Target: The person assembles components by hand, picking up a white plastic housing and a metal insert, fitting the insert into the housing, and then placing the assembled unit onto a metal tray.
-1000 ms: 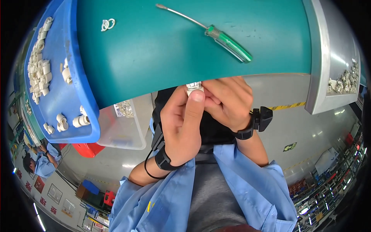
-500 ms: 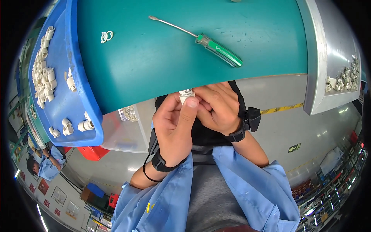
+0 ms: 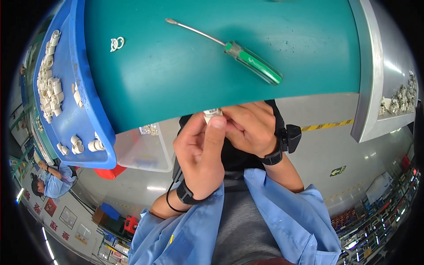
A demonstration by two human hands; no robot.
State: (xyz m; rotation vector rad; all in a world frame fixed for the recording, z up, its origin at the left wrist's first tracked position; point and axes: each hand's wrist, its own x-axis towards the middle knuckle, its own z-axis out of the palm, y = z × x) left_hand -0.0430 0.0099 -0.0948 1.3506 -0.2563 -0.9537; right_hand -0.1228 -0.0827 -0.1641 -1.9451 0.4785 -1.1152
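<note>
Item in work: small white part (image 3: pixel 212 114), being pinched just below the near edge of the green table (image 3: pixel 185 75). Left hand (image 3: pixel 201 157) is closing thumb and fingers on it; right hand (image 3: pixel 251 128) is curling beside it, fingertips meeting the same piece. Nearby: screwdriver (image 3: pixel 238 53) lying idle on the table, blue tray (image 3: pixel 73 106) holding white fittings (image 3: pixel 48 84). Handling judgement: firm pinch, piece close to the table edge.

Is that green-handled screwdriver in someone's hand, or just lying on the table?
Lying loose. The screwdriver rests flat on the green table, untouched. The left hand and right hand pinch a small white part below the table's edge.
</note>
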